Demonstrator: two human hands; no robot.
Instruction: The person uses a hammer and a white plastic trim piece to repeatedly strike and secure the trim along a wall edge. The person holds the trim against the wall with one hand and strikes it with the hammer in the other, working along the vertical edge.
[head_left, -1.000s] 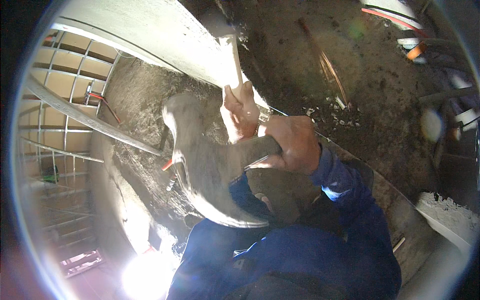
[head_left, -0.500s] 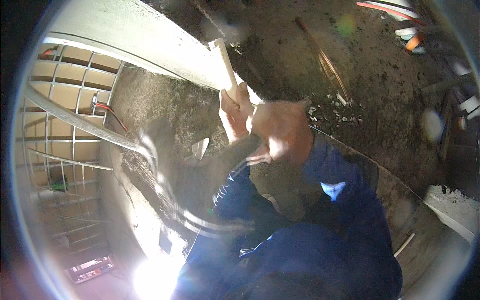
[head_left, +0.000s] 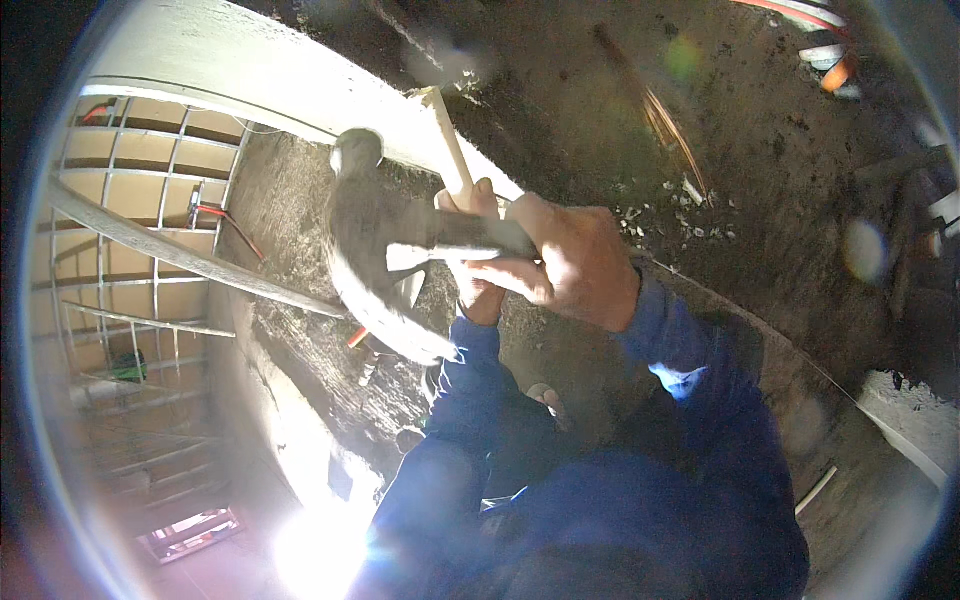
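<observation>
My right hand is closed round the handle of a claw hammer, whose head points away to the left. Behind the hammer, my left hand grips a pale narrow strip between thumb and fingers. The strip's far end rests at the edge of a long white beam; I cannot tell whether the two are joined. Part of my left hand is hidden by the hammer and my right hand. Both forearms are in blue sleeves.
A metal grid stands on the left, crossed by a curved pole. White chips and thin brown rods lie on the dark rough surface at right. A bright light glares at lower left. A white block sits at far right.
The hammer, blurred and lower before, has swung up and away from me, so its head now shows clearly beside the strip. My left hand keeps its hold on the strip.
</observation>
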